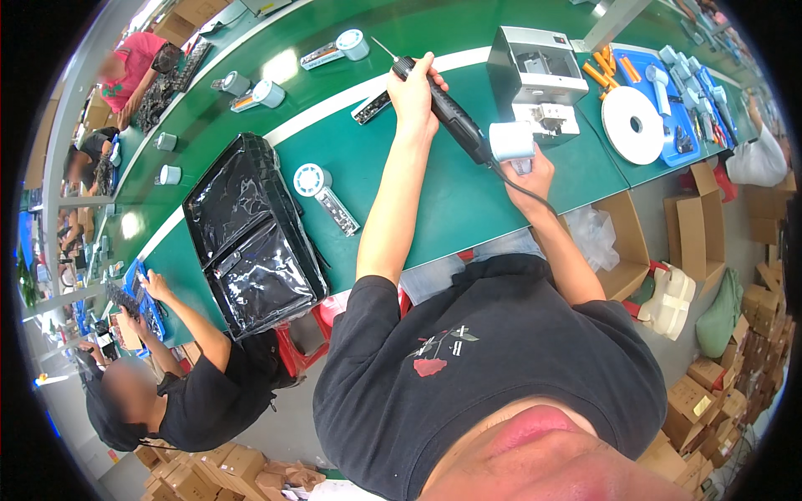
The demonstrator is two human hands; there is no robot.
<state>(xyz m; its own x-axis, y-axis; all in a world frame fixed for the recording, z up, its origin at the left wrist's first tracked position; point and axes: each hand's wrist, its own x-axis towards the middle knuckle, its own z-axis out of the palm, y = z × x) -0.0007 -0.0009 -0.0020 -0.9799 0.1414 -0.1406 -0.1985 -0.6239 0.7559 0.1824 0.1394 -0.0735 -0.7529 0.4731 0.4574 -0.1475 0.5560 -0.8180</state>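
Observation:
My left hand [413, 98] is closed around the front part of a black electric screwdriver [458, 123]. The bare bit points up and away to the far left, and the cord hangs from the rear end past my right wrist. In my closed right hand [533, 177] is a pale blue device housing with a round head [511, 140]. The screwdriver's rear end is close beside that head; whether they touch I cannot tell. On the green table left of my left forearm lies a similar round-headed unit [312, 179] with its circuit board showing. A narrow board strip [372, 107] is beyond it.
A grey-black machine [539, 71] stands ahead of my right hand. Further right are a white reel [632, 125], orange parts [603, 67] and a blue tray [678, 150]. A black-lined bin [259, 242] sits at left, near a co-worker [175, 392]. Cardboard boxes [622, 238] stand by the table's front edge.

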